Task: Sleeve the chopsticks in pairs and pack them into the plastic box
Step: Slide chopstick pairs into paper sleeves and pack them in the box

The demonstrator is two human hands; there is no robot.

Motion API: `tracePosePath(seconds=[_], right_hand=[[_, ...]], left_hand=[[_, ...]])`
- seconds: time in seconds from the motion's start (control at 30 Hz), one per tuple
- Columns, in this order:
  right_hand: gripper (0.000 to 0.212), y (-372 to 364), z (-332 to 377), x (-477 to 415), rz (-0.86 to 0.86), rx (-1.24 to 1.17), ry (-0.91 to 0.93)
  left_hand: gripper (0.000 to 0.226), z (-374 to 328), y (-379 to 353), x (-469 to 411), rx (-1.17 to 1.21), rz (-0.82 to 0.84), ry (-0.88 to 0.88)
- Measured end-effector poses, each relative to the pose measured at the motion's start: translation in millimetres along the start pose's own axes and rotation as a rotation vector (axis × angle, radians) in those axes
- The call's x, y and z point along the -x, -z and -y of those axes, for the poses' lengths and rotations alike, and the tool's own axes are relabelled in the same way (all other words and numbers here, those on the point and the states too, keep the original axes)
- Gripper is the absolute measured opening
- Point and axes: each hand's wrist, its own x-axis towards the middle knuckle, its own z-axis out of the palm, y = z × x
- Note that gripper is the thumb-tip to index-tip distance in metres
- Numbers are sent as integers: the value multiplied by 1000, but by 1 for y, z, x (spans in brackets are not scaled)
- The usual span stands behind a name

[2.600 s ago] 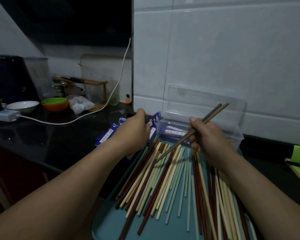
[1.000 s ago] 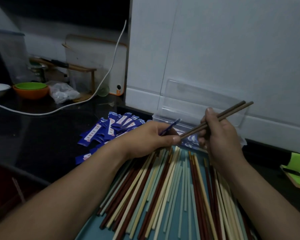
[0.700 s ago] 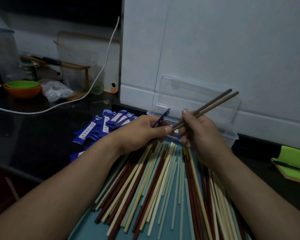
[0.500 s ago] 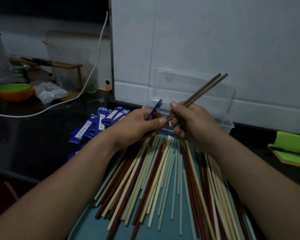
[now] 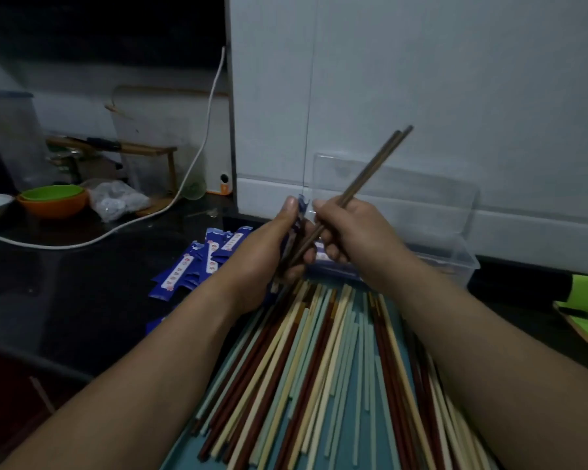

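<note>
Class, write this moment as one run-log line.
step: sleeving | left hand: holds blue sleeve | right hand: holds brown chopstick pair | plastic box: open

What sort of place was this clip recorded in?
Most likely a home kitchen: a dark countertop against white wall tiles, stacked green and orange bowls, and what looks like a knife on a wooden rack at the back.
</note>
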Motion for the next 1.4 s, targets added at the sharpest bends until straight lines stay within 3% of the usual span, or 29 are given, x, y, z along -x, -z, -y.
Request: tracePosePath(seconds=[0.27,0.43,0.63,1.07,1.4], right_hand=[[24,30,12,6,-87,-213,37],[25,33,18,11,-149,-256,115],[29,37,17,7,-220,-338,121],[26,39,15,6,-236,-279,143],[28,36,12,6,-194,-248,116]], left_hand=[[53,-6,-1,7,43,50,52],[41,-5,5,7,188,199,115],[50,-7,6,12,204,318,134],[56,-10,7,13,208,310,171],[56,-8,9,15,123,447,191]])
